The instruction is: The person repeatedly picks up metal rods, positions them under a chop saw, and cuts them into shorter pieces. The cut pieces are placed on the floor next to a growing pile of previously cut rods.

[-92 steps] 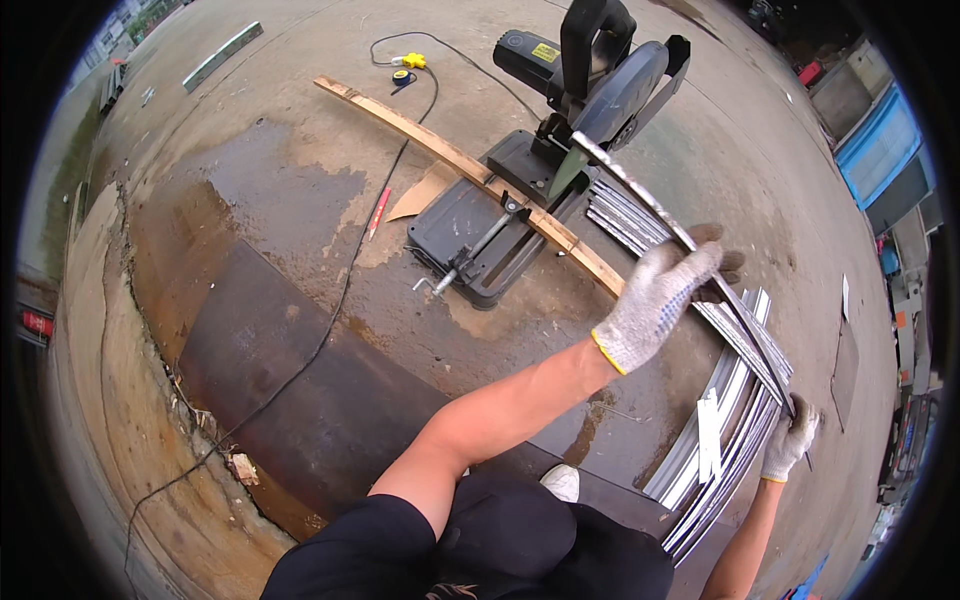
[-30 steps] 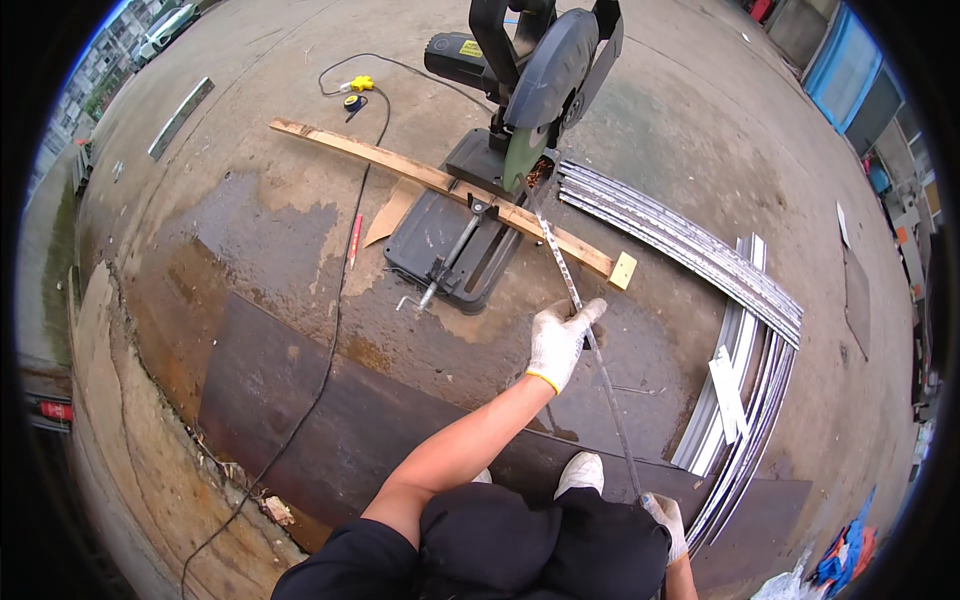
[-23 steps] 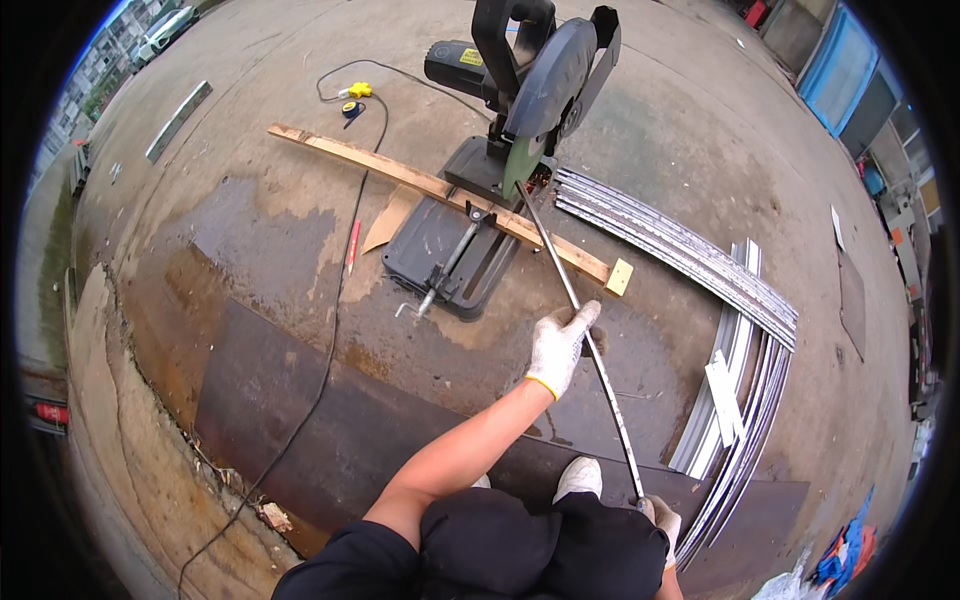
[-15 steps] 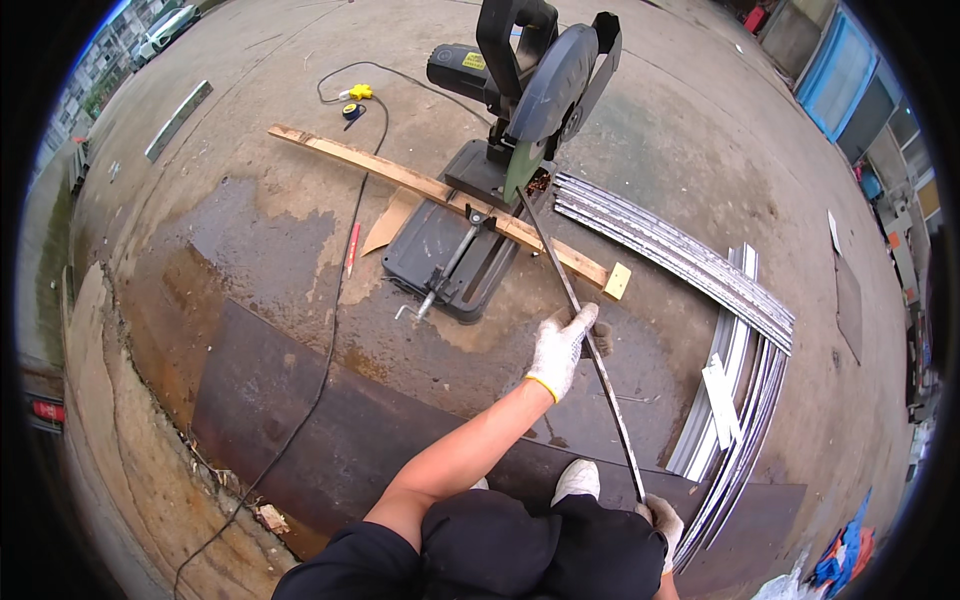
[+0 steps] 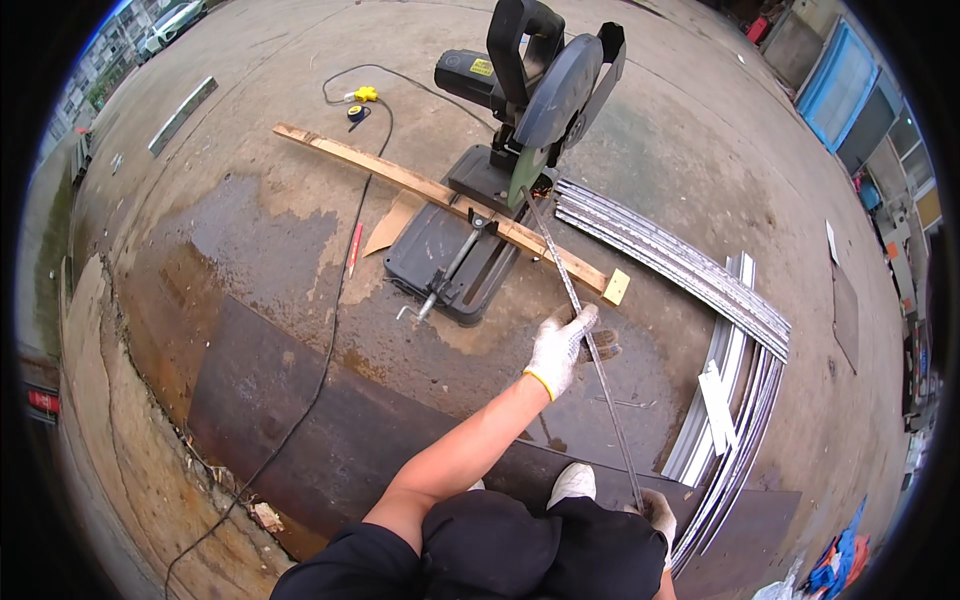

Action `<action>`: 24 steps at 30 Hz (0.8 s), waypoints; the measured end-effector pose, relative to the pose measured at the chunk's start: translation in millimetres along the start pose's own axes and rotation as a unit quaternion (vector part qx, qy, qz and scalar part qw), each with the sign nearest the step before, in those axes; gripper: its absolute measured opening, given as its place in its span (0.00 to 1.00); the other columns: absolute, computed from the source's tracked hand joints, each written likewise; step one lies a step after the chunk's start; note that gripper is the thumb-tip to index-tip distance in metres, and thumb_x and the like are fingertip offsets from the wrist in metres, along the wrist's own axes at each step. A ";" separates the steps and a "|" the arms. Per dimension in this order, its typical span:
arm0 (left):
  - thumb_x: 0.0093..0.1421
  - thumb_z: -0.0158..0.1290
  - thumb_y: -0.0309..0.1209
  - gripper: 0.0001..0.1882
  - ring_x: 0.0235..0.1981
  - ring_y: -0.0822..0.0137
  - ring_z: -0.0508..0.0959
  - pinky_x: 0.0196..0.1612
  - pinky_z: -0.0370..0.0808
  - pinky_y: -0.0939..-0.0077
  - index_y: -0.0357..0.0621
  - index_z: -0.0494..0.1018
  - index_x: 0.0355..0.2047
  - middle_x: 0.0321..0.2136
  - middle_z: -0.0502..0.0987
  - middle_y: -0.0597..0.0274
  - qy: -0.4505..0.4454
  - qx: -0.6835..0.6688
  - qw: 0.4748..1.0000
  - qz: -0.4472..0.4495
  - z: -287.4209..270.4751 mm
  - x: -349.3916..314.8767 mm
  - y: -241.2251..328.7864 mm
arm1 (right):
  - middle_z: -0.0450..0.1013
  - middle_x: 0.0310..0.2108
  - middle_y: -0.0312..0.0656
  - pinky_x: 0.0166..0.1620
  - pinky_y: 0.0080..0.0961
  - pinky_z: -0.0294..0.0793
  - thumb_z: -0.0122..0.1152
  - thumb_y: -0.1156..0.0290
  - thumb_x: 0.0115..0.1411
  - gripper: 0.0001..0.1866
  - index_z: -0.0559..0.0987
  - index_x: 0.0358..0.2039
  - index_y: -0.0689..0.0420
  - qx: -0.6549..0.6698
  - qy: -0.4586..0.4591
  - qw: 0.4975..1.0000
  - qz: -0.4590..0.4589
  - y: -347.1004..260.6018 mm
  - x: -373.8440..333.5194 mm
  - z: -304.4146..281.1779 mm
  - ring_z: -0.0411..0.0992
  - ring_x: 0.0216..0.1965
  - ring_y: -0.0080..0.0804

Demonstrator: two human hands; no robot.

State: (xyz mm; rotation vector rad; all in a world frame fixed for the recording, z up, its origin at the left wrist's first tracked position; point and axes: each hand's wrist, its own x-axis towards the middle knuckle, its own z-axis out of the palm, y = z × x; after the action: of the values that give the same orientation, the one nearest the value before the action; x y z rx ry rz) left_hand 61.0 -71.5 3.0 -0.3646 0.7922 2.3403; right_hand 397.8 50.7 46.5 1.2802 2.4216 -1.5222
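Observation:
A long, thin metal strip (image 5: 605, 387) runs slantwise from my body to the green cutting disc (image 5: 524, 176) of a black cut-off saw (image 5: 562, 95). My left hand (image 5: 560, 352), in a white knit glove, has the strip's middle between its thumb on top and darkened fingertips beyond it. At the near end, my right hand (image 5: 657, 514), also gloved, grips the strip beside my thigh; its fingers are partly hidden. The strip's far end meets the disc's lower edge, just past a wooden batten (image 5: 400, 178) laid across the saw's base (image 5: 410, 258).
Stacked metal profiles (image 5: 670, 255) lie to the right, with white offcuts (image 5: 716, 408) on others nearer me. A power cord (image 5: 330, 370) crosses the dark floor sheet (image 5: 260, 385) at left. A red pencil (image 5: 355, 249) and tape measure (image 5: 356, 113) lie beyond.
The strip has turned slightly, showing a paler, speckled face. My left fingertips reach out further beyond it. Both hands keep nearly the same places.

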 end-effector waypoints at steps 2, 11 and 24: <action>0.66 0.59 0.33 0.15 0.37 0.54 0.83 0.40 0.86 0.53 0.37 0.72 0.47 0.35 0.76 0.58 -0.003 0.002 1.000 -0.010 -1.4 1.4 1.6 | 0.78 0.30 0.39 0.36 0.19 0.73 0.65 0.73 0.61 0.15 0.79 0.47 0.66 0.021 -0.037 0.998 0.052 -0.7 4.3 -0.5 0.72 0.30 0.19; 0.69 0.52 0.26 0.16 0.45 0.47 0.82 0.50 0.82 0.47 0.31 0.69 0.54 0.37 0.79 0.51 -0.022 -0.028 0.999 0.017 -18.5 14.5 -1.9 | 0.75 0.25 0.36 0.32 0.19 0.71 0.71 0.74 0.57 0.11 0.80 0.37 0.65 -0.054 -0.020 0.998 0.006 -0.5 7.9 -6.0 0.70 0.29 0.18; 0.64 0.57 0.24 0.10 0.38 0.59 0.84 0.43 0.83 0.64 0.35 0.73 0.44 0.34 0.81 0.55 0.001 0.063 0.997 0.041 -6.1 3.5 14.4 | 0.77 0.28 0.37 0.35 0.18 0.74 0.71 0.82 0.50 0.14 0.78 0.38 0.64 0.002 0.003 0.999 0.042 -17.8 12.2 -8.7 0.74 0.30 0.19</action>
State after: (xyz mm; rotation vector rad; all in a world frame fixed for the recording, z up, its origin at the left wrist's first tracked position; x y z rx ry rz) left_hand 49.4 -82.6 3.1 -0.2837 0.9672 2.3505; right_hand 381.7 61.5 59.4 1.3692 2.3372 -1.5046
